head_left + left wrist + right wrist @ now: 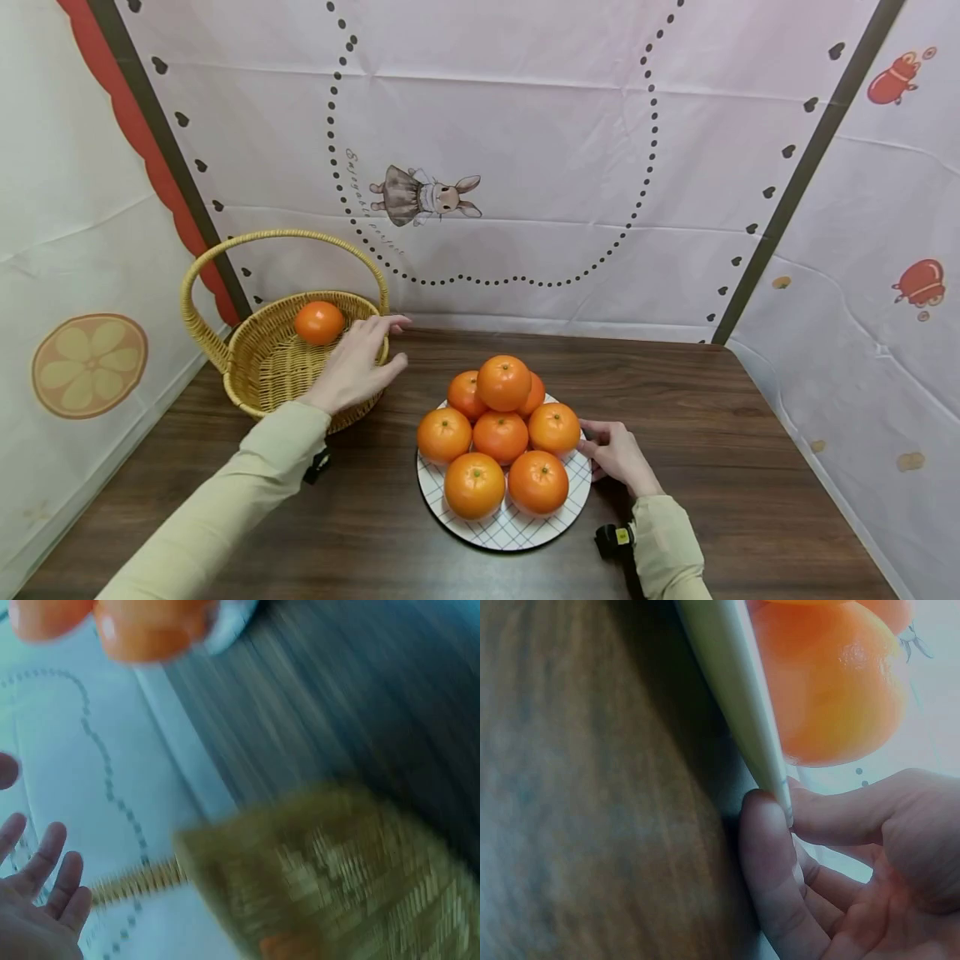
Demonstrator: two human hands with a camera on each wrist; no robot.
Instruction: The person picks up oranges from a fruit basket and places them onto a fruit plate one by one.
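My left hand (356, 367) is over the right side of a wicker basket (279, 367), fingers spread and holding nothing. One orange (319, 322) lies inside the basket, toward the back. A round white plate (512, 533) with a grid pattern carries several oranges (474, 486) stacked in a heap, one orange (504, 382) at the top. At the plate's right edge, my right hand (621, 458) pinches the rim between thumb and fingers; the right wrist view shows this grip on the plate rim (739, 697) from close by. Motion blurs the basket in the left wrist view.
The basket's tall arched handle (296, 236) rises above it. Everything stands on a dark wooden table (697, 433). Printed cloth walls (525, 167) enclose the table at the back and both sides.
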